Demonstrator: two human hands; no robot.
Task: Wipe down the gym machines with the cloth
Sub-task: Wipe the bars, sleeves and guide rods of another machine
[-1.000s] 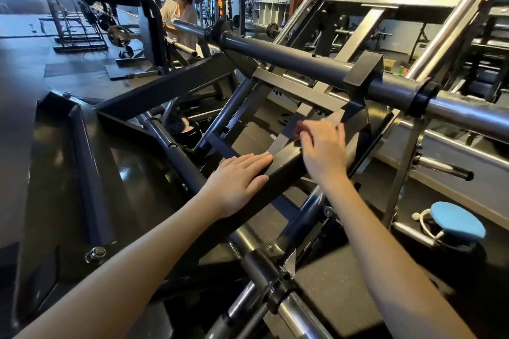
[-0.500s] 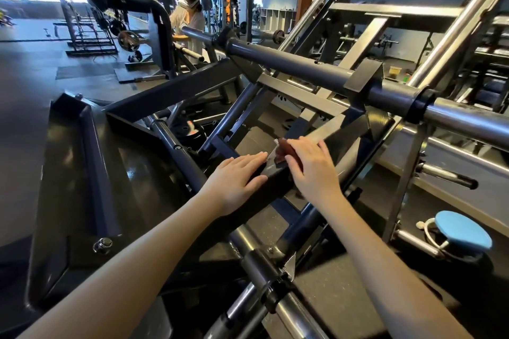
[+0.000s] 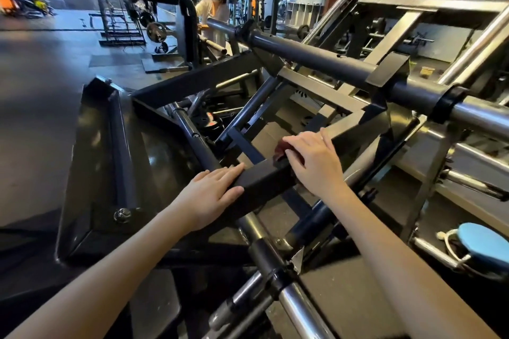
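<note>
A black square beam of a large dark gym machine runs diagonally through the middle of the view. My left hand rests flat on its lower end, fingers straight. My right hand presses a dark red cloth onto the beam a little higher up. Only a small edge of the cloth shows from under the fingers. A thick round bar crosses above the beam.
A black footplate lies to the left. A chrome bar runs toward me below the hands. A blue round pad with a white cord lies at the lower right. Another person stands among machines at the back.
My right hand has slid down the beam toward my left hand, with the cloth under it. The left hand has stayed on the beam. The view has shifted a little.
</note>
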